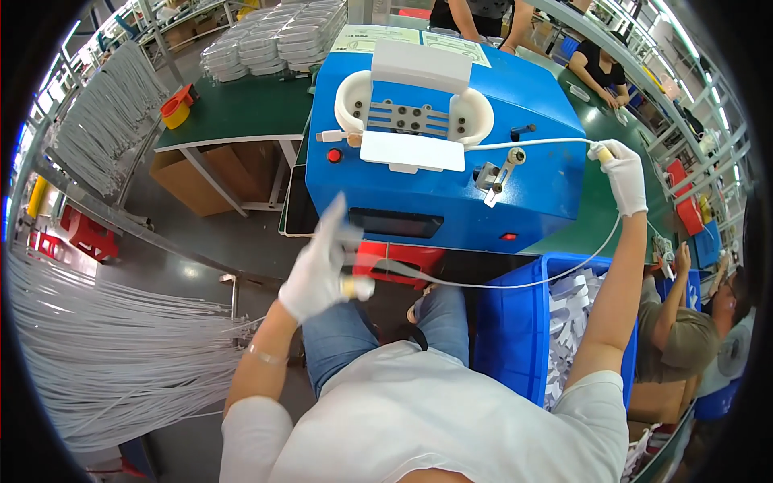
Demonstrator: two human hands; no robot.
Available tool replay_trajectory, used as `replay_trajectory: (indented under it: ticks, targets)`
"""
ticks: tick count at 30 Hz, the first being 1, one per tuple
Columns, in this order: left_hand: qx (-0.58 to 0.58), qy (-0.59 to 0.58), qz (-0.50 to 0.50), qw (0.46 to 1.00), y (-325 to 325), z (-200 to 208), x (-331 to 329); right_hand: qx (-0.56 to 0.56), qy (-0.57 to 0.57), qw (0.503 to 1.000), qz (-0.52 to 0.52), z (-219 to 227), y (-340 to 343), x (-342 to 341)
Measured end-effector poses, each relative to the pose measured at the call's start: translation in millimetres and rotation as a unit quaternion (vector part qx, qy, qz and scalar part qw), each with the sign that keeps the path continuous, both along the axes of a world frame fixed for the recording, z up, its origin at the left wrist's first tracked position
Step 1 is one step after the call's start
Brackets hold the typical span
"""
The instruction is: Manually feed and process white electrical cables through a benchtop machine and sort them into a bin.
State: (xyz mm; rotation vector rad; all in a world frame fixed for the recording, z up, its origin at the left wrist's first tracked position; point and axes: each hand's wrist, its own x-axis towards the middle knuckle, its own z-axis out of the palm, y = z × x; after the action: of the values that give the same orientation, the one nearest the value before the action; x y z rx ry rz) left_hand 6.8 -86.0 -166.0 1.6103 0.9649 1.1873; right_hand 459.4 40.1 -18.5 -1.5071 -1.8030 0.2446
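Note:
My right hand [622,173], in a white glove with yellowish fingertip covers, is closed on a white cable [531,145] beside the right side of a blue machine [483,205]. From this hand the cable runs left to the fixture on top and also loops down toward my left side. My left hand [318,270], gloved alike and smeared by motion, is in front of the machine with fingers apart. A blurred part of the cable passes close by it. On the fixture, white curved pieces [475,117] flank a slotted metal plate [411,119]. A white connector [326,137] lies at its left.
A blue bin [509,322] of white pieces stands by my right leg. Bundles of white cables [121,338] hang at my left. Behind are a green table [233,109], stacked clear trays [278,40] and an orange tape dispenser [177,106]. Other people work at the back and right.

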Motion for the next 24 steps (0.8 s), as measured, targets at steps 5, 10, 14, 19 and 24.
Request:
replay_trajectory:
  ticks: [5,10,14,19,24]
  targets:
    - [-0.304,0.710,-0.063,0.632,-189,-196,-149,-0.032,0.038,0.997,-0.065,-2,-16,-11]
    - [-0.359,0.736,-0.150,0.554,-337,-179,-167,-0.066,0.174,0.975,-0.118,-13,-44,-26]
    - [-0.457,0.655,-0.122,0.589,-329,-163,-158,-0.026,0.187,0.973,-0.135,-20,-41,-23]
    - [-0.546,0.546,-0.096,0.627,-279,-142,-136,-0.004,0.183,0.972,-0.145,-11,-51,-7]
    - [-0.559,0.394,-0.155,0.713,-164,-78,-113,0.023,0.199,0.975,-0.100,-6,-45,-7]
